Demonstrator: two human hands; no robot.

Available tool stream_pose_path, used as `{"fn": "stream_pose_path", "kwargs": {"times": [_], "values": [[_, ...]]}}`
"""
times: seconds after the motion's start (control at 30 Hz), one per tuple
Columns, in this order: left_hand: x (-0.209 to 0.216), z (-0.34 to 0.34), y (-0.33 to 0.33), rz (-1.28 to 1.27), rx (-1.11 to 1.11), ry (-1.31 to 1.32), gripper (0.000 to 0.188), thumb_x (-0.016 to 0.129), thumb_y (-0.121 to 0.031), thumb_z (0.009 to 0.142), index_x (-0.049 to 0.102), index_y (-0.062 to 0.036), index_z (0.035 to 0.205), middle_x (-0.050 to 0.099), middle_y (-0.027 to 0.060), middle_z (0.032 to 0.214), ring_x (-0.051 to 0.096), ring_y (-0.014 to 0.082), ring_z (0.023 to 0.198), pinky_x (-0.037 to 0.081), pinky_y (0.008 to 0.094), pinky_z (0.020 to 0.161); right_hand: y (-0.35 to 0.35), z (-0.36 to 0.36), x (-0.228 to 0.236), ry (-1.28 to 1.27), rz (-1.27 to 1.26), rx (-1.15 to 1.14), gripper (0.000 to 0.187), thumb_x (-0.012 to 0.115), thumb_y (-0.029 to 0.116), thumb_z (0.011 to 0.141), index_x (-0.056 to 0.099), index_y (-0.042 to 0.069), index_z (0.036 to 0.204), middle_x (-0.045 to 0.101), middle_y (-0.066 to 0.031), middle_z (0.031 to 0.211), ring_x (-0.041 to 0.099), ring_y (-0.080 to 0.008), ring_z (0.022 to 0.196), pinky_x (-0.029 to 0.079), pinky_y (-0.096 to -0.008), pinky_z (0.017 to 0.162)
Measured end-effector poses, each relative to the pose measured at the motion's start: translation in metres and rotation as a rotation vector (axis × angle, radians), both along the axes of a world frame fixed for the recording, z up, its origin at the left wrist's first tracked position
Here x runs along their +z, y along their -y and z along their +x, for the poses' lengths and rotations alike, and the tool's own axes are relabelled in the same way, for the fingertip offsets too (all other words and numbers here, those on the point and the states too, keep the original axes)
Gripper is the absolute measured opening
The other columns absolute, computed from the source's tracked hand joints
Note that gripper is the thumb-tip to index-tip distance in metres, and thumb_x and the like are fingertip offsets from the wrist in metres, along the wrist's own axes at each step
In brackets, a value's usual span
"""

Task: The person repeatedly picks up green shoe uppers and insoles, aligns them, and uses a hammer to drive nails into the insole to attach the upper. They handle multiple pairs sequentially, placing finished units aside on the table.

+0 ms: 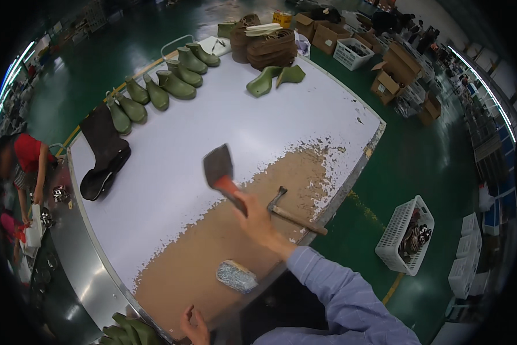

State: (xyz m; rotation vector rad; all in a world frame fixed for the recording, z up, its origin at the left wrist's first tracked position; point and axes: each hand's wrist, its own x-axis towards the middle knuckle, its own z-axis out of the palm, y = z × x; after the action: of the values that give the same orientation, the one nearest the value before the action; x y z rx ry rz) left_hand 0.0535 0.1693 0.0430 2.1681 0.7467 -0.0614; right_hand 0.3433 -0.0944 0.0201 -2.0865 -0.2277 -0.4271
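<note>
My right hand (259, 223) is wrapped round the handle of a scraper (218, 165) with a broad dark blade and a red neck. It holds the scraper up over the middle of the worktable (172, 138), whose white surface is worn to brown along my side. At the near edge my left hand (195, 326) shows only in part, fingers apart and nothing in them. Between the hands lies a small oblong block (236, 276) in silvery wrapping. A hammer (297, 218) with a wooden handle rests right of my right hand, its handle end at the table's edge.
Several green shoe lasts (178, 85) line the far left edge; a pair (260, 82) lies apart. A dark boot (104, 155) lies left, brown boot uppers (271, 49) are piled far back. More lasts (132, 330) sit near-left. Right stands a white basket (393, 244). A person (31, 155) works left.
</note>
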Motion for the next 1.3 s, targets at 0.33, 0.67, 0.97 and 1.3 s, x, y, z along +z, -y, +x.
{"fn": "stream_pose_path", "kwargs": {"times": [0.33, 0.67, 0.97, 1.3], "values": [[-0.011, 0.18, 0.172, 0.133, -0.21, 0.144, 0.031, 0.073, -0.011, 0.091, 0.067, -0.0033, 0.121, 0.07, 0.017, 0.115, 0.066, 0.0311, 0.109, 0.052, 0.0392, 0.094, 0.356, 0.124, -0.087, -0.212, -0.516, -0.503, 0.051, 0.072, 0.014, 0.09, 0.056, 0.013, 0.139, 0.056, -0.0209, 0.131, 0.053, -0.0413, 0.119, 0.041, -0.0508, 0.103], [-0.049, 0.691, 0.44, 0.508, -0.854, 0.719, 0.075, 0.079, -0.022, 0.085, 0.043, -0.0017, 0.148, 0.051, 0.0215, 0.144, 0.047, 0.0422, 0.134, 0.042, 0.0492, 0.111, 0.467, 0.221, -0.099, -0.082, -0.549, -0.444, 0.054, 0.071, 0.014, 0.088, 0.056, 0.015, 0.139, 0.055, -0.0197, 0.132, 0.052, -0.0393, 0.119, 0.039, -0.0523, 0.102], [-0.063, 0.895, 0.49, 0.828, -0.835, 0.474, 0.069, 0.076, -0.064, 0.078, 0.062, -0.0269, 0.135, 0.063, 0.0059, 0.126, 0.053, 0.031, 0.12, 0.041, 0.0528, 0.096, 0.479, 0.229, -0.091, -0.163, -0.541, -0.418, 0.055, 0.072, 0.016, 0.085, 0.056, 0.016, 0.139, 0.053, -0.0171, 0.133, 0.051, -0.0367, 0.12, 0.039, -0.0501, 0.1], [-0.063, 0.646, 0.257, 0.757, -0.804, 0.393, 0.061, 0.085, -0.047, 0.074, 0.067, -0.0179, 0.125, 0.065, 0.0082, 0.116, 0.059, 0.0326, 0.11, 0.046, 0.0454, 0.091, 0.471, 0.22, -0.109, -0.131, -0.629, -0.442, 0.053, 0.067, 0.017, 0.094, 0.053, 0.014, 0.145, 0.053, -0.0199, 0.137, 0.05, -0.0382, 0.125, 0.037, -0.0509, 0.106]]}}
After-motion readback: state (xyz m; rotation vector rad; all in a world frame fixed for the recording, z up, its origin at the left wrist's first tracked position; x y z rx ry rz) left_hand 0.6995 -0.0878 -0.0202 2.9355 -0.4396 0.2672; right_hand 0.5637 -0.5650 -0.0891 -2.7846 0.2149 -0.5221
